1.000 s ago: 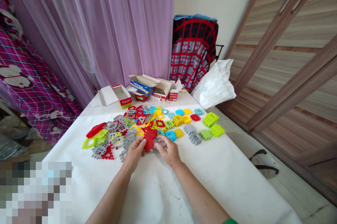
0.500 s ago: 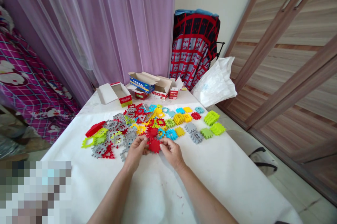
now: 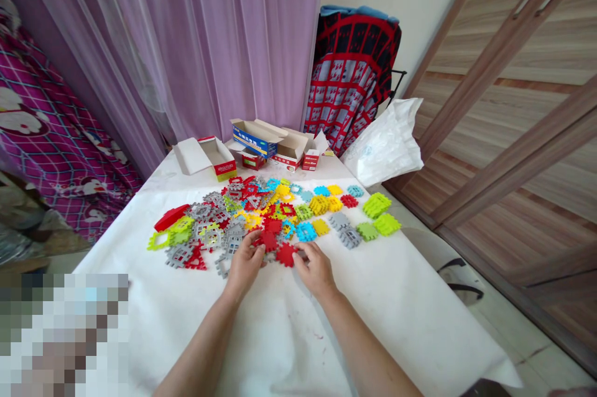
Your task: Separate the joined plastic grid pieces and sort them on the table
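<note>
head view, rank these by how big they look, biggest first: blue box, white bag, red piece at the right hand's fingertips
1. White bag
2. Blue box
3. Red piece at the right hand; it looks smallest despite being nearer the camera

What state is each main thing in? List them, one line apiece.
Nearest red piece, held at one edge
Right hand, pinching that piece
Left hand, curled, grip unclear
Blue box, open
Leftmost box, open, flap out
White bag, crumpled
Wardrobe doors, shut
Purple curtain, hanging in folds
</note>
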`<state>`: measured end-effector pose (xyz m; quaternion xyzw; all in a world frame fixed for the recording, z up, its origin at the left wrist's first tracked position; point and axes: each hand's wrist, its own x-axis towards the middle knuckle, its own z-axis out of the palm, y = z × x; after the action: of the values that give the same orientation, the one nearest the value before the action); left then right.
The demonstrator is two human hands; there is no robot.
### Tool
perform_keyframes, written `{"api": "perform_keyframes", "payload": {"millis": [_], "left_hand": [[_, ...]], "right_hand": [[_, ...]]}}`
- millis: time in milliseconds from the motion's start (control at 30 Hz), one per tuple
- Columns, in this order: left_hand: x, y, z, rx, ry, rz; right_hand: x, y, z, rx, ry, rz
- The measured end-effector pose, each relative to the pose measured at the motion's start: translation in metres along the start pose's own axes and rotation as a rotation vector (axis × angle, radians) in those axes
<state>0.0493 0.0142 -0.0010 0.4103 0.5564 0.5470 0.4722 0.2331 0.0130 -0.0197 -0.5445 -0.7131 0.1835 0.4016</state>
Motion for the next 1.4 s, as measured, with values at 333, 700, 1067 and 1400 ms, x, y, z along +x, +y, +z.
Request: {"api": "perform_keyframes", "payload": {"millis": [333, 700, 1067, 1400], "left_hand": [[-0.002, -0.008, -0.002, 0.122, -0.031, 0.06], [-0.002, -0.008, 0.0, 0.178, -0.022, 0.098], [-0.002, -0.01, -0.004, 0.25, -0.059, 0.129], [-0.002, -0.01, -0.003, 0.279, -0.05, 0.137]], "right_hand": [[0.0, -0.02, -0.005, -0.373, -0.153, 0.009], [0.019, 0.017, -0.072, -0.216, 0.059, 0.151], [0.109, 0.078, -0.152, -0.68, -0.157, 0.638], [0.113, 0.077, -0.145, -0.738, -0.151, 0.675]]}}
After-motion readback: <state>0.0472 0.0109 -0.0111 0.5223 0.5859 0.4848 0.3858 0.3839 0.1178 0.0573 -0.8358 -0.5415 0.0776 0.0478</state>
